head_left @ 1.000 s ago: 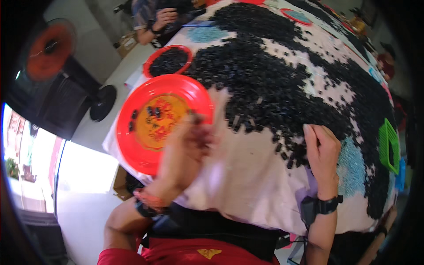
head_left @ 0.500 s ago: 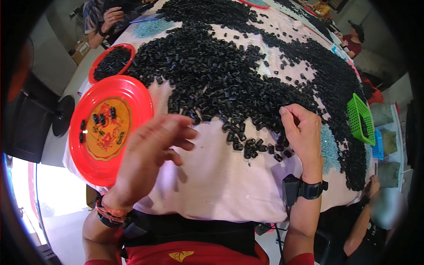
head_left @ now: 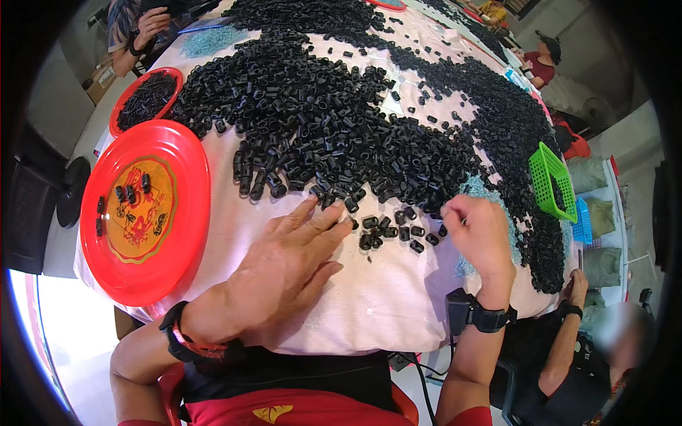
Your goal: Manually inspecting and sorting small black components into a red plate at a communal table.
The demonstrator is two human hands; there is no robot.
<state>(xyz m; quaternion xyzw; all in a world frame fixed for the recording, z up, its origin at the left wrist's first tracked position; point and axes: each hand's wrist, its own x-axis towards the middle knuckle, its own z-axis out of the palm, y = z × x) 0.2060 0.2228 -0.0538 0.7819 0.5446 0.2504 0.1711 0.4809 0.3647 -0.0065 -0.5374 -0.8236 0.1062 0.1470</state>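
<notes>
A broad heap of small black plastic tube-like pieces [head_left: 320, 128] covers the pale tablecloth [head_left: 355, 312] in front of me. My left hand [head_left: 280, 259] lies palm down on the cloth, fingers stretched, its fingertips touching the heap's near edge. Right of those fingertips is a loose cluster of the same black pieces [head_left: 403, 233]. My right hand [head_left: 484, 238] is curled beside that cluster, thumb against the fingers; anything inside it is hidden. At left, a large red plate [head_left: 186, 248] with a yellow printed centre carries several black pieces [head_left: 131, 194].
Behind the plate stands a red dish [head_left: 114, 119] of thin black parts. Clear bluish bits [head_left: 213, 41] lie at the far left, and more [head_left: 477, 188] near my right hand. A green basket [head_left: 554, 192] sits at the right edge. A co-worker's arm [head_left: 561, 355] is at lower right.
My left hand has come down from near the plate, moved right and flattened onto the cloth at the heap. The right hand stays curled. The whole view has shifted slightly.
</notes>
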